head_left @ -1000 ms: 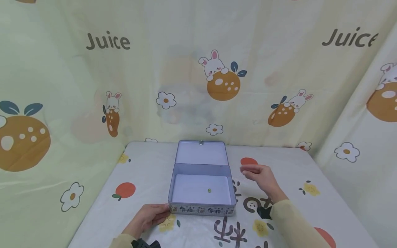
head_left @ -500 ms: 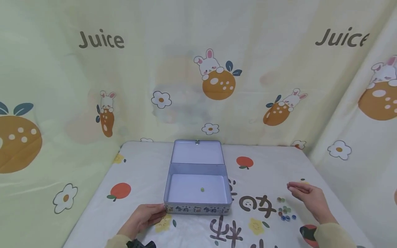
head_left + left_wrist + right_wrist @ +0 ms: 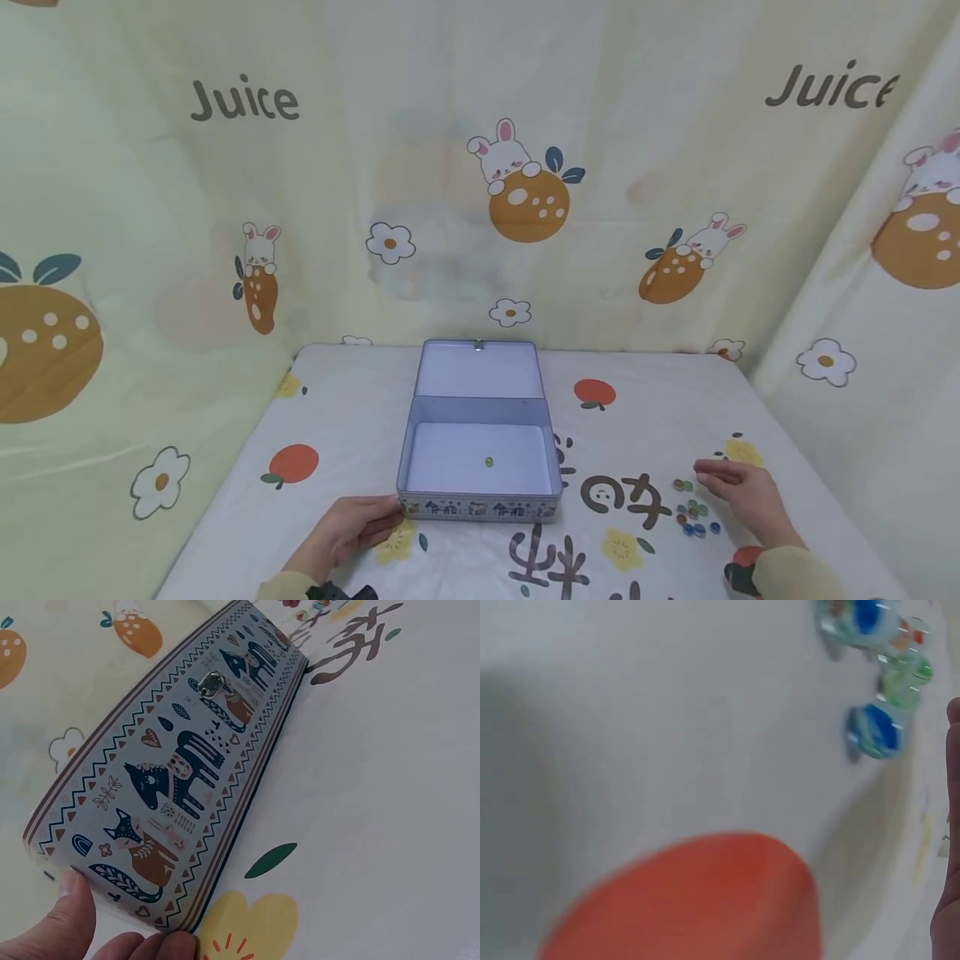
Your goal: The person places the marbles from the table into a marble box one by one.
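A shallow tin box (image 3: pixel 480 506) stands on the table with its lid (image 3: pixel 478 371) swung back. One small green marble (image 3: pixel 489 461) lies on its floor. My left hand (image 3: pixel 352 532) rests against the box's front left corner, thumb and fingertips touching it; the left wrist view has the thumb (image 3: pixel 71 900) by the patterned front. Over on the right, my right hand (image 3: pixel 750 496) hovers beside a loose group of glass marbles (image 3: pixel 692 510), its fingers fairly straight and nothing seen in them. Blue and green marbles (image 3: pixel 875 731) show blurred in the right wrist view.
A white printed cloth (image 3: pixel 360 417) covers the table, its fruit and lettering flat. A patterned curtain (image 3: pixel 450 208) hangs right behind the lid and along both sides.
My right hand has gone from beside the box out to the right, then lowered toward the marbles. The left hand stays at the box corner. The head view has shifted slightly.
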`<control>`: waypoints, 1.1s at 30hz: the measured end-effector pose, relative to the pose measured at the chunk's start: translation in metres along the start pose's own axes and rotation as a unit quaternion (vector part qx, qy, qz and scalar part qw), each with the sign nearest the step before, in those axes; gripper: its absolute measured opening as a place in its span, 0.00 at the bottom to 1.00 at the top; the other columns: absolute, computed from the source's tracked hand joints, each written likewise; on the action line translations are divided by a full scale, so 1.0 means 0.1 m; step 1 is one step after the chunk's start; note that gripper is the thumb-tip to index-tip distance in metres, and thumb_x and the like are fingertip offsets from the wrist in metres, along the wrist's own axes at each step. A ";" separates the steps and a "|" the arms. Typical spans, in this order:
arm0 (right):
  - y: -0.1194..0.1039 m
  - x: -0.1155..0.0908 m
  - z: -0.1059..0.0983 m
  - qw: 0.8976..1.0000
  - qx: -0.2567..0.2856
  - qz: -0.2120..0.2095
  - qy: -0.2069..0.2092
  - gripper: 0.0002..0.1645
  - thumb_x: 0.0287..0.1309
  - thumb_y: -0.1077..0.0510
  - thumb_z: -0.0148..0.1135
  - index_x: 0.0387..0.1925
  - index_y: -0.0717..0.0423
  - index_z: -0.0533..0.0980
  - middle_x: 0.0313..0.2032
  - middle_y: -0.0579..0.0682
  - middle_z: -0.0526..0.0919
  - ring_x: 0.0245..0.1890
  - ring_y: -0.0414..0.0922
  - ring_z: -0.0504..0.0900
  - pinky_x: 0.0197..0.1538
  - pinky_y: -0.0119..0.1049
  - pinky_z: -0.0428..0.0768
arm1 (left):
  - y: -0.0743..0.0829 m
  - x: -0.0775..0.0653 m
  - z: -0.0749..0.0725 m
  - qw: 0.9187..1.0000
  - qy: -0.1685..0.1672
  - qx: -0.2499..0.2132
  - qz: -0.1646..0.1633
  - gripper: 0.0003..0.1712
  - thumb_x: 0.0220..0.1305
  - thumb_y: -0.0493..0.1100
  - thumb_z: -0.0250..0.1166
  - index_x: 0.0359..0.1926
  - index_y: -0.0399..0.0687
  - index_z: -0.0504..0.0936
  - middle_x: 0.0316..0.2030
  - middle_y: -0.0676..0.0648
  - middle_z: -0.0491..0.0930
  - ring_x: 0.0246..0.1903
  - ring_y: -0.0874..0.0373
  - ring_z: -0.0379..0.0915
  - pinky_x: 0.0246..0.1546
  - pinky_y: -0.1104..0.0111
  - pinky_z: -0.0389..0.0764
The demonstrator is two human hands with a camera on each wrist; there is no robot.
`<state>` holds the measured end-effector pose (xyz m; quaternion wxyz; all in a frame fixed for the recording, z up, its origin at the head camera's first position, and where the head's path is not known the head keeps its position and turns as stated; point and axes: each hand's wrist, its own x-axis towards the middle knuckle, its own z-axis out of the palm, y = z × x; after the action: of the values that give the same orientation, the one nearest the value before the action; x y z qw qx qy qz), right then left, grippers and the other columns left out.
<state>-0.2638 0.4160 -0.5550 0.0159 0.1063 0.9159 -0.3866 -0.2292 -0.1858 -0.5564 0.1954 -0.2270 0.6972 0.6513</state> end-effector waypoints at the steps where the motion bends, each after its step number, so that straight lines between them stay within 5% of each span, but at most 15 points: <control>1: 0.00 0.00 0.03 1.000 -0.007 0.002 -0.003 0.22 0.64 0.55 0.70 0.56 0.61 0.81 0.51 0.58 0.89 0.54 0.56 0.85 0.53 0.49 0.86 | 0.00 0.00 0.00 1.000 0.001 0.000 -0.001 0.22 0.66 0.41 0.71 0.56 0.31 0.83 0.46 0.35 0.89 0.42 0.51 0.89 0.46 0.60 0.90; 3: -0.01 0.01 0.07 1.000 -0.014 0.015 -0.011 0.21 0.64 0.55 0.69 0.56 0.60 0.82 0.50 0.58 0.89 0.58 0.62 0.81 0.53 0.56 0.83 | 0.00 0.01 -0.01 1.000 0.001 -0.001 -0.002 0.22 0.66 0.41 0.71 0.56 0.31 0.82 0.46 0.35 0.89 0.42 0.51 0.89 0.46 0.59 0.90; 8: -0.02 0.00 0.12 0.999 -0.023 0.035 -0.032 0.24 0.63 0.52 0.70 0.57 0.59 0.81 0.52 0.58 0.88 0.57 0.61 0.83 0.51 0.54 0.84 | -0.01 0.02 0.00 1.000 -0.002 -0.010 -0.007 0.22 0.65 0.41 0.71 0.56 0.30 0.82 0.46 0.35 0.89 0.41 0.51 0.89 0.46 0.59 0.90; 15: -0.07 0.02 0.17 0.996 -0.090 -0.021 -0.010 0.17 0.61 0.56 0.71 0.51 0.58 0.84 0.47 0.57 0.90 0.53 0.62 0.83 0.52 0.59 0.82 | 0.00 0.02 -0.01 1.000 -0.004 -0.010 -0.003 0.23 0.66 0.41 0.71 0.56 0.29 0.82 0.46 0.35 0.88 0.42 0.51 0.89 0.46 0.59 0.90; 20: -0.10 0.02 0.19 0.994 -0.109 -0.025 0.002 0.15 0.60 0.58 0.71 0.48 0.57 0.85 0.47 0.58 0.90 0.52 0.63 0.83 0.52 0.62 0.79 | 0.04 0.01 0.00 1.000 -0.003 -0.010 -0.004 0.22 0.66 0.41 0.71 0.56 0.29 0.82 0.46 0.35 0.88 0.42 0.50 0.89 0.46 0.59 0.90; 33: -0.04 0.02 0.12 0.999 -0.039 -0.013 -0.005 0.19 0.61 0.57 0.71 0.52 0.60 0.83 0.46 0.57 0.90 0.53 0.58 0.86 0.55 0.58 0.82 | 0.03 0.01 -0.01 1.000 -0.008 -0.009 -0.008 0.22 0.66 0.41 0.71 0.55 0.29 0.81 0.46 0.34 0.88 0.42 0.49 0.89 0.46 0.58 0.90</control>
<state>-0.2672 0.4052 -0.5610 0.0197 0.0914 0.9317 -0.3510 -0.2318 -0.1871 -0.5543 0.2043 -0.2291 0.6878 0.6578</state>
